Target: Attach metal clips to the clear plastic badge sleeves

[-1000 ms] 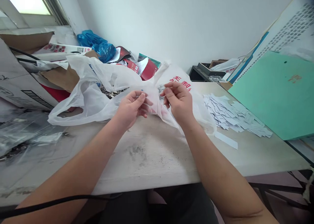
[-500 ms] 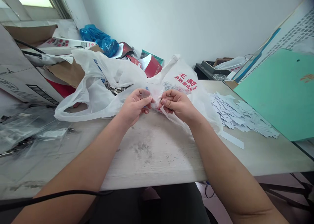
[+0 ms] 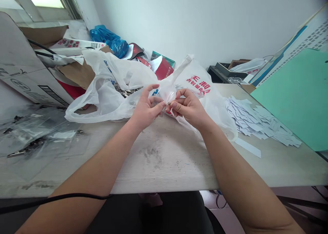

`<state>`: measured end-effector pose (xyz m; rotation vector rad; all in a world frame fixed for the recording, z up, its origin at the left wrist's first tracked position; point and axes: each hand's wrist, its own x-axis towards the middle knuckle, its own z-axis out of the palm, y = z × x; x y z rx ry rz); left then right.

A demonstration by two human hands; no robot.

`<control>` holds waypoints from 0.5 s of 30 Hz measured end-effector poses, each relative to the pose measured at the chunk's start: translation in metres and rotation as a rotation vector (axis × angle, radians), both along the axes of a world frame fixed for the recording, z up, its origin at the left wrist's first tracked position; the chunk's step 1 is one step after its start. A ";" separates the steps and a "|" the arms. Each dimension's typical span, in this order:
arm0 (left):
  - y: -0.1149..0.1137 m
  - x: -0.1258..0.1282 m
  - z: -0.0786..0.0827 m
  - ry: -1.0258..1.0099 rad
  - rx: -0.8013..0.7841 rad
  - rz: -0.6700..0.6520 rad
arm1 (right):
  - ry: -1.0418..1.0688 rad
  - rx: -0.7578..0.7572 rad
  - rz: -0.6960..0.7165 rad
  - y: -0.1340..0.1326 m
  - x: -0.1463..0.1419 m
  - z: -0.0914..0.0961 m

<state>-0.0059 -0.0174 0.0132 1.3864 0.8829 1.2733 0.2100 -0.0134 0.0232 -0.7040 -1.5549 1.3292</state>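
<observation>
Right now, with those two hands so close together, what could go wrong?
The right hand pinches a small metallic-looking piece; being so tiny, it could slip and drop to the table. The clear bag at the left hand looks thin, so it might crease or tear. The white bag with red lettering lies right beside loose paper slips, so a tug might scatter them.
</observation>
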 end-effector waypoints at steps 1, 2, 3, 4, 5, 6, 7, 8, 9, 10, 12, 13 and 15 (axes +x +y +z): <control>0.000 0.000 -0.001 0.038 0.026 0.006 | 0.004 0.009 -0.006 0.000 0.000 -0.001; 0.000 0.001 -0.002 0.082 0.050 0.011 | 0.004 0.018 -0.014 0.000 -0.001 -0.002; 0.000 0.001 -0.003 0.122 0.078 0.019 | 0.001 0.027 -0.028 0.000 -0.001 -0.003; 0.000 0.001 -0.004 0.154 0.111 0.033 | -0.005 0.037 -0.045 0.001 -0.002 -0.005; 0.000 0.001 -0.004 0.179 0.150 0.050 | -0.012 0.046 -0.062 0.001 -0.002 -0.006; 0.000 0.000 -0.004 0.197 0.195 0.071 | -0.017 0.052 -0.077 0.002 -0.003 -0.007; 0.000 0.000 -0.004 0.212 0.241 0.095 | -0.022 0.052 -0.089 0.003 -0.004 -0.009; 0.000 0.001 -0.004 0.230 0.276 0.117 | -0.024 0.048 -0.100 0.003 -0.004 -0.010; -0.001 0.001 -0.004 0.248 0.293 0.134 | -0.025 0.042 -0.112 0.004 -0.005 -0.011; -0.001 0.002 -0.004 0.251 0.289 0.144 | -0.028 0.033 -0.123 0.004 -0.006 -0.012; -0.002 0.003 -0.004 0.190 0.213 0.125 | -0.034 0.012 -0.139 0.004 -0.008 -0.012; -0.003 0.005 -0.004 0.130 0.157 0.101 | -0.035 0.001 -0.137 0.003 -0.009 -0.012; -0.004 0.007 -0.004 -0.011 0.056 0.065 | -0.027 -0.025 -0.107 0.001 -0.010 -0.010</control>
